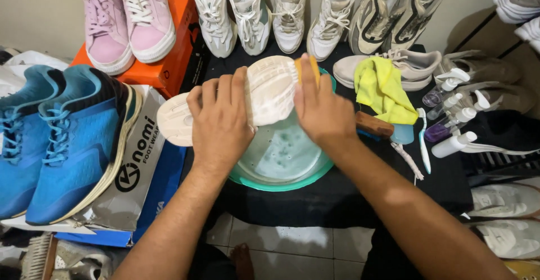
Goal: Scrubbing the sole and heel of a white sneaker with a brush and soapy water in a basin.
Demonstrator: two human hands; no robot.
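A white shoe lies sole-up across a teal basin of soapy water. My left hand grips the shoe around its middle. My right hand presses a yellow brush or sponge against the foamy forefoot of the sole; most of it is hidden under my fingers. The heel of the shoe sticks out to the left of the basin.
A yellow cloth, a wooden-handled brush, a toothbrush and several spray bottles lie to the right. Blue sneakers sit on a shoebox at left, pink sneakers on an orange box, white shoes behind.
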